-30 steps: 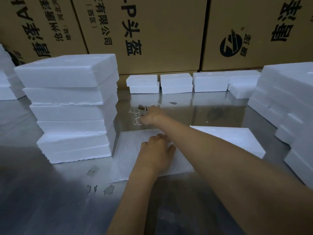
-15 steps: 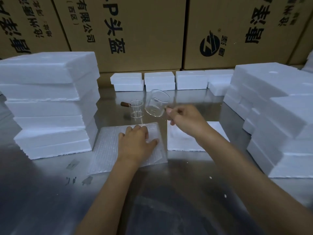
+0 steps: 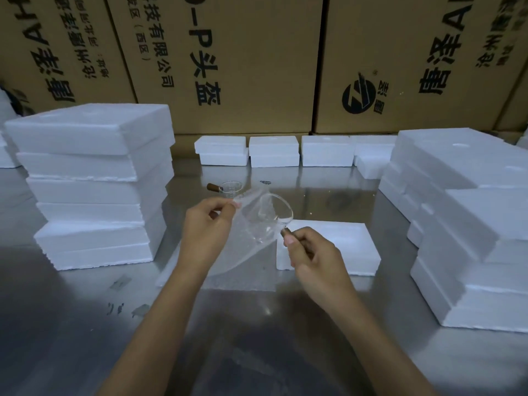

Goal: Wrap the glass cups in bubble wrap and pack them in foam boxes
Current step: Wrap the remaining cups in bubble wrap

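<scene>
- Head view: a steel table [image 3: 85,324] carried a tall stack of foam boxes [image 3: 94,184] at the left and stepped stacks [image 3: 463,224] at the right, with the working space between them.
- A row of small closed foam boxes [image 3: 274,151] stood at the far edge of the table, against printed cartons [image 3: 243,61].
- A low foam box [image 3: 337,247] lay just right of centre, its top closed or flat; the right hand covered part of its near left corner. What any of the boxes held could not be told.
- A second glass cup [image 3: 232,187] with a brown handle stood upright on the table behind the hands, partly hidden by the lifted wrap.
- The left hand [image 3: 205,224] pinched the far edge of the bubble wrap [image 3: 237,252] between thumb and fingers and held it raised, while the near edge of the sheet lay on the table.
- The right hand [image 3: 311,258] gripped the brown handle of the glass cup [image 3: 271,218], fingers curled round it.
- The cup was held in the air above the wrap, between the two hands, tilted on its side; its long axis ran from lower left to upper right, with the open rim toward the upper right and the handle pointing down toward the right hand.
</scene>
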